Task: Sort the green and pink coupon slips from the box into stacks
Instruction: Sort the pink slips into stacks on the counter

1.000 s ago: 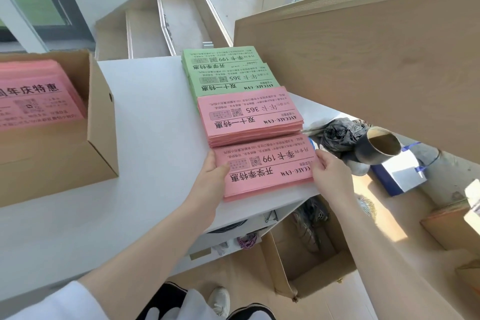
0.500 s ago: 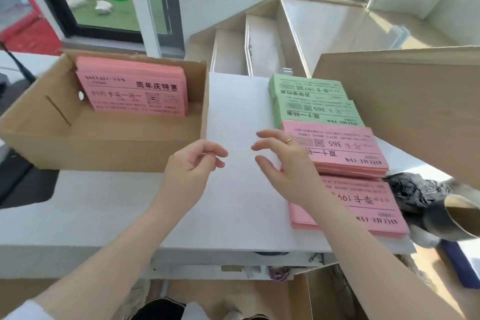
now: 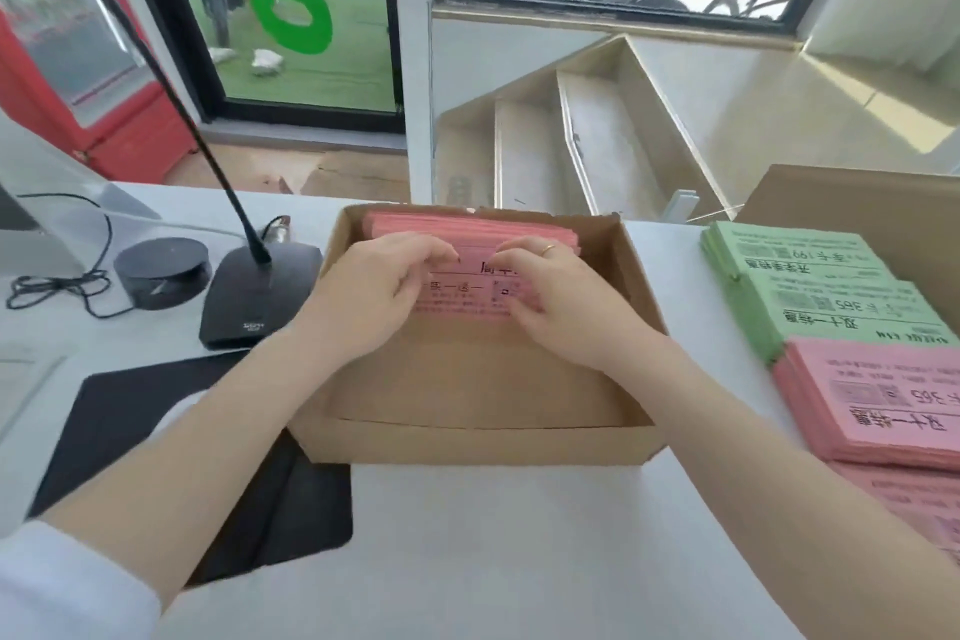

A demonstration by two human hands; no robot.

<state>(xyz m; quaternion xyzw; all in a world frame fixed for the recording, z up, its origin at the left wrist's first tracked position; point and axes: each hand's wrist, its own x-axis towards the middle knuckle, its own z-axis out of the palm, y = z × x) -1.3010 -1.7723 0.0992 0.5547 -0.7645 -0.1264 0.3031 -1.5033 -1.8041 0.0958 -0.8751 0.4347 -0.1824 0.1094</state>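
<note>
White tabletop (image 3: 493, 561); both hands grip pink paper slips (image 3: 467, 291) in cardboard box (image 3: 467, 442).

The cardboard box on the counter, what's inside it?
The cardboard box holds a stack of pink coupon slips at its far end, with bare cardboard floor nearer. The left hand and right hand cover most of the top slip, hiding most of its print.

Shop front counter: gooseneck microphone (image 3: 244, 291), coupon stacks (image 3: 831, 296), street-facing glass door (image 3: 291, 10).

Both forearms are bare. A white sleeve (image 3: 62, 587) covers the left arm above the forearm. The right hand (image 3: 563, 296) wears a thin gold ring (image 3: 548, 251).
</note>
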